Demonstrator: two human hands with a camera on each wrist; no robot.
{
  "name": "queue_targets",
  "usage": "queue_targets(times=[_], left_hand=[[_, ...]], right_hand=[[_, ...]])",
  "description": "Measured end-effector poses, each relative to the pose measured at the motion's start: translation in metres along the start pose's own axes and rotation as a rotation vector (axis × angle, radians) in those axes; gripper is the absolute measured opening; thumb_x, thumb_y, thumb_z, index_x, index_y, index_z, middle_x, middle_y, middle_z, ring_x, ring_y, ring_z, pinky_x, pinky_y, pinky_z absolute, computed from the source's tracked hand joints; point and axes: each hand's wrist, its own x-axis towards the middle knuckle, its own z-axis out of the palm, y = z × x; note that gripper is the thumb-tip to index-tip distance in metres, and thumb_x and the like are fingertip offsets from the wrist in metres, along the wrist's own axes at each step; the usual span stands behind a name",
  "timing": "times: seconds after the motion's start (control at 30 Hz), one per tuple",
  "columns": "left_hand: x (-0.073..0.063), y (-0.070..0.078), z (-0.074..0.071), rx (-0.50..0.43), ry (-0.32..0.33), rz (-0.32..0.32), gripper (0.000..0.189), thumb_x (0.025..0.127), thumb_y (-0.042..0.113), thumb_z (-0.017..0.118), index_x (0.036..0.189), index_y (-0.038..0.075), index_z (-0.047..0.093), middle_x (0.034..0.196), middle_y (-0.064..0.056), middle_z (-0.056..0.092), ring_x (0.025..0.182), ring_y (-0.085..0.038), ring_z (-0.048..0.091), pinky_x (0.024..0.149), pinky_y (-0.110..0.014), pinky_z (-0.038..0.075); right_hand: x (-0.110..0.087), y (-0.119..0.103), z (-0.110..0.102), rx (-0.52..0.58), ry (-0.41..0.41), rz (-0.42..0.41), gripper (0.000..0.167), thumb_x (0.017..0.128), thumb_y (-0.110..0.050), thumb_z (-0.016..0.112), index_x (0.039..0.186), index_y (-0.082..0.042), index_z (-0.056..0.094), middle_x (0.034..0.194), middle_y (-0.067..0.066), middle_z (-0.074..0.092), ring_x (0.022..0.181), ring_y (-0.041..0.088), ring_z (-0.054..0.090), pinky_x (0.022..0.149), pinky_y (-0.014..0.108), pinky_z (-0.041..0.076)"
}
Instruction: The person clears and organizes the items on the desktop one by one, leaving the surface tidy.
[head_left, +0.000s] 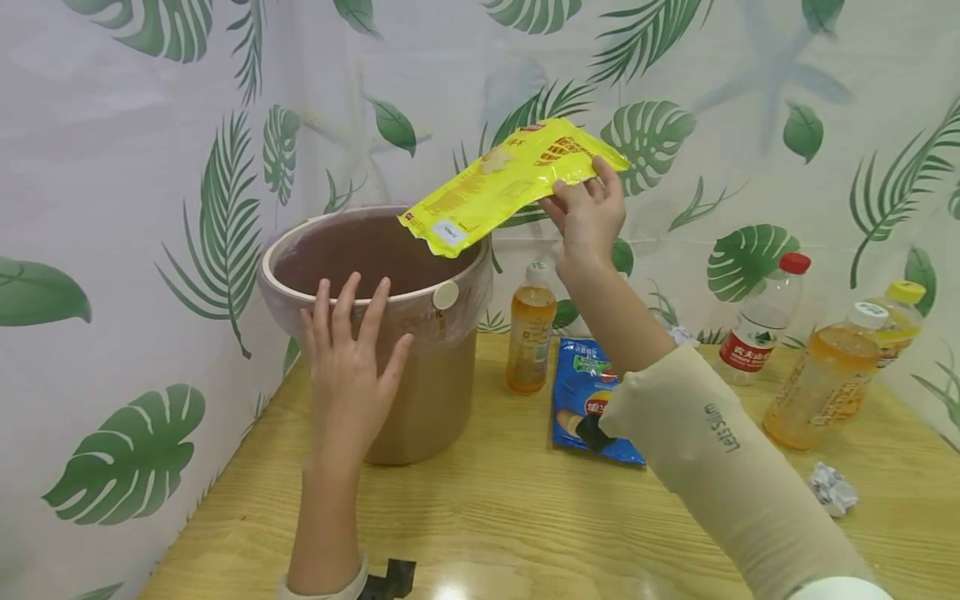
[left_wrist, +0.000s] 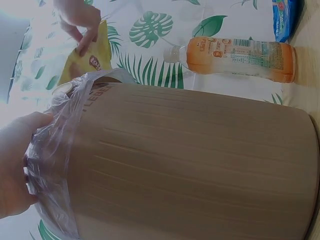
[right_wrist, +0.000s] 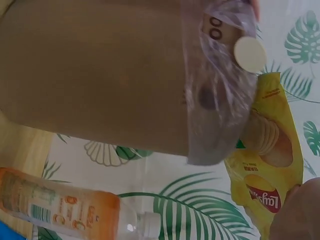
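My right hand [head_left: 595, 218] pinches a yellow Lay's chip bag [head_left: 510, 185] near its right end. The bag slants down to the left, its lower end over the rim of a brown trash bin [head_left: 423, 408]. A clear plastic liner [left_wrist: 52, 165] is folded over the bin's rim. At the front of that rim is my left hand [head_left: 347, 362], fingers spread and fairly straight against the lined edge. In the right wrist view the Lay's logo side of the bag shows beside the bin's mouth.
Right of the bin stands an orange drink bottle [head_left: 532, 329], with a blue chip bag [head_left: 581, 383] lying beside it. Farther right are a red-capped bottle [head_left: 761, 321], a larger orange drink bottle [head_left: 828, 375], a yellow-capped bottle [head_left: 903, 317] and crumpled paper [head_left: 832, 490].
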Motion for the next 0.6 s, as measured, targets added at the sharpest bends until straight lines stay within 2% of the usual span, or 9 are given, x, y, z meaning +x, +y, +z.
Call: queue_targets(times=[0.13, 0.4, 0.5, 0.6], left_hand=[[0.000, 0.001, 0.000, 0.003, -0.004, -0.001, 0.060, 0.088, 0.029, 0.061, 0.141, 0.017, 0.036, 0.145, -0.011, 0.024, 0.137, -0.029, 0.005, 0.108, -0.049, 0.000], [0.000, 0.001, -0.002, 0.010, -0.016, -0.011, 0.060, 0.088, 0.030, 0.061, 0.141, 0.017, 0.036, 0.145, -0.011, 0.024, 0.137, -0.028, 0.003, 0.108, -0.049, 0.000], [0.000, 0.001, -0.002, 0.011, -0.014, -0.009, 0.060, 0.088, 0.030, 0.061, 0.141, 0.017, 0.036, 0.145, -0.011, 0.024, 0.137, -0.028, 0.003, 0.108, -0.049, 0.000], [0.000, 0.001, -0.003, 0.015, -0.015, -0.006, 0.059, 0.088, 0.030, 0.060, 0.141, 0.017, 0.037, 0.145, -0.011, 0.024, 0.137, -0.028, 0.003, 0.108, -0.049, -0.001]], right_hand=[[-0.003, 0.016, 0.006, -0.085, -0.018, -0.056, 0.057, 0.087, 0.007, 0.055, 0.137, -0.015, 0.038, 0.129, 0.000, 0.045, 0.084, 0.021, 0.061, 0.074, 0.025, 0.052], [-0.016, 0.036, 0.009, -0.191, -0.095, -0.161, 0.058, 0.088, 0.007, 0.054, 0.139, -0.012, 0.036, 0.136, 0.005, 0.039, 0.101, 0.021, 0.058, 0.074, 0.030, 0.053], [-0.026, 0.036, 0.009, -0.262, -0.114, -0.194, 0.056, 0.088, 0.007, 0.053, 0.139, -0.009, 0.036, 0.138, 0.007, 0.036, 0.094, 0.020, 0.059, 0.075, 0.032, 0.053], [-0.036, 0.036, 0.009, -0.326, -0.134, -0.220, 0.055, 0.088, 0.007, 0.052, 0.138, -0.006, 0.036, 0.140, 0.009, 0.034, 0.073, 0.019, 0.058, 0.074, 0.035, 0.053]])
